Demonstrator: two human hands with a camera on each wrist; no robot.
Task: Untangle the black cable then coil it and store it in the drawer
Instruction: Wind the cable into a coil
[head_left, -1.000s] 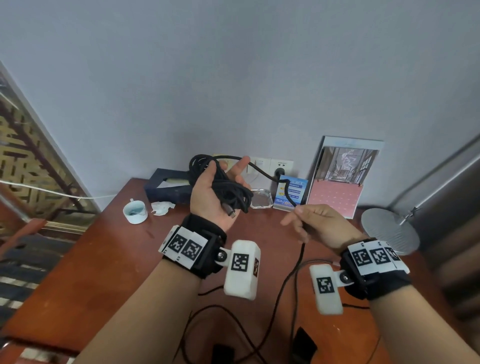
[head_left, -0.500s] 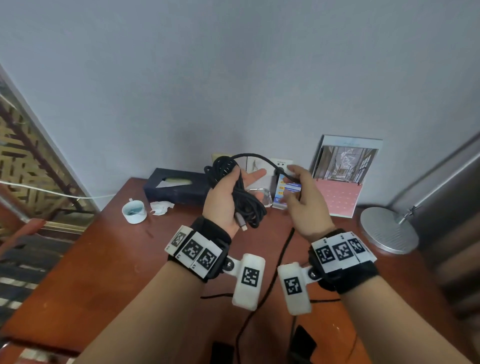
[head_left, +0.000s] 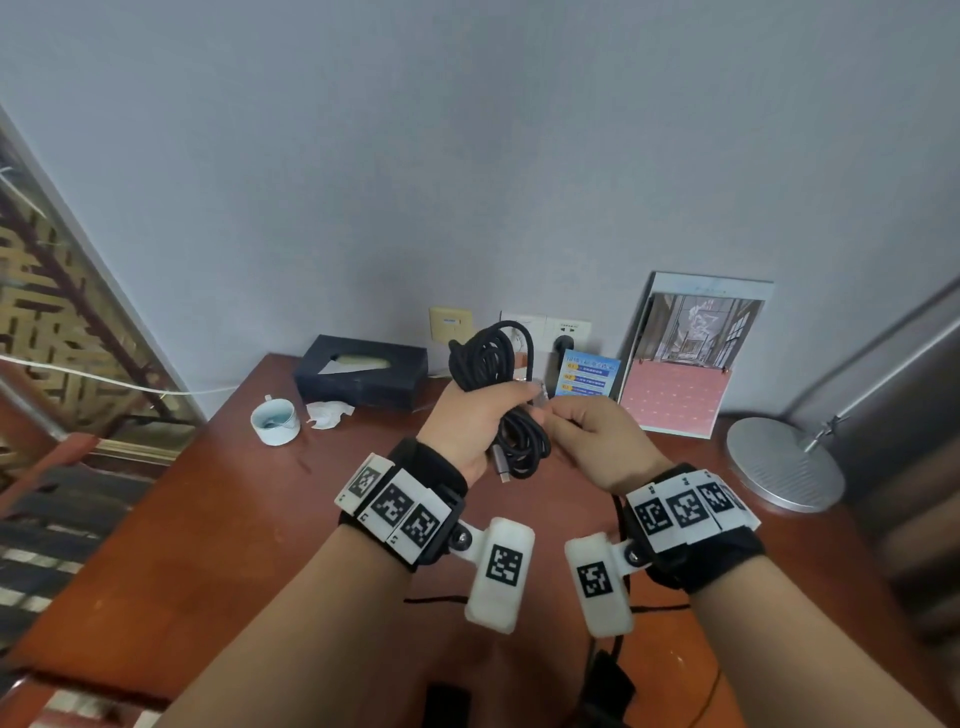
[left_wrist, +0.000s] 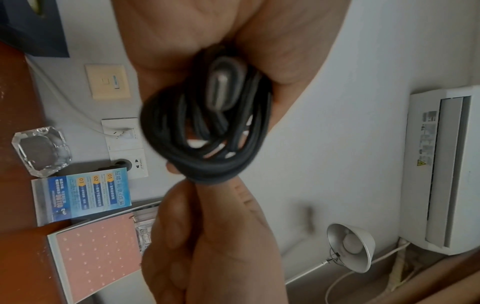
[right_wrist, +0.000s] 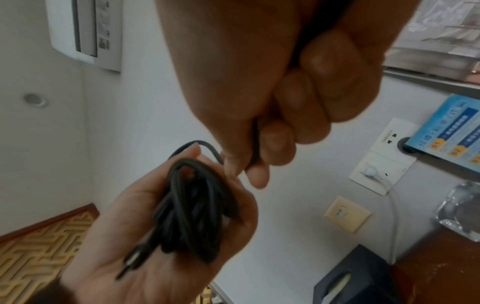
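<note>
Your left hand (head_left: 475, 415) has its grip wrapped round the black cable (head_left: 493, 364), fingers curled about the middle of the bundle, which is off the desk (head_left: 208, 519) and held up in front of you. The coil's long axis runs up and away from that grip: a fan of loops rises above the fist toward the wall, and a shorter bunch hangs below it with a metal plug (head_left: 503, 467) dangling at the bottom.

Your right hand (head_left: 592, 436) sits just beside the left, on its right side, fingers closed in a pinch on the free tail of the cable. In the right wrist view that strand (right_wrist: 207, 147) arcs from the top of the coil (right_wrist: 197, 207) straight into your pinch, short and nearly taut.

So the loose end lies to the right of the holding grip and level with it. By my judgement, the right hand is the one placed to lay that last length onto the bundle, following the loops' long axis, while the left keeps it together. No drawer shows in any view, so I cannot tell which way storage lies.
</note>
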